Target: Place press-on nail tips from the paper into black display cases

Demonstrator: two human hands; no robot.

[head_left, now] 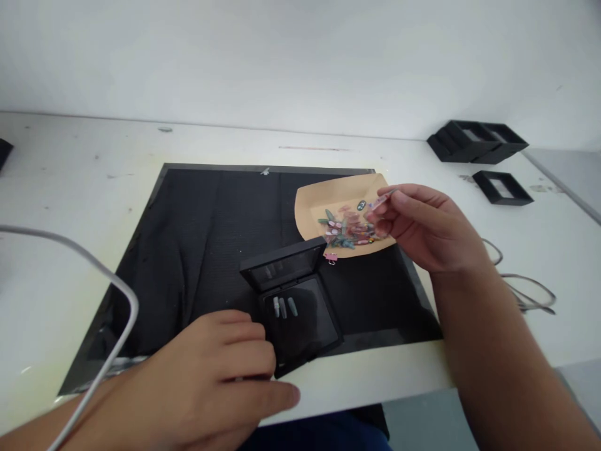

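Observation:
An open black hinged case (300,316) lies on a black mat (211,232), with three press-on nails (284,307) set in its base and its lid tilted up behind. My left hand (220,376) rests against the case's left front corner, fingers curled on its edge. My right hand (420,222) hovers over a tan paper sheet (319,200) that carries a heap of coloured press-on nails (347,228). Its fingertips pinch one small pinkish nail (379,200) above the heap.
A small pink binder clip (331,257) lies at the paper's near edge. Black empty trays are stacked at the back right (476,141), with one single tray (502,186) nearer. A grey cable (107,275) crosses the left foreground; more cable (526,288) lies right. The table's front edge is close.

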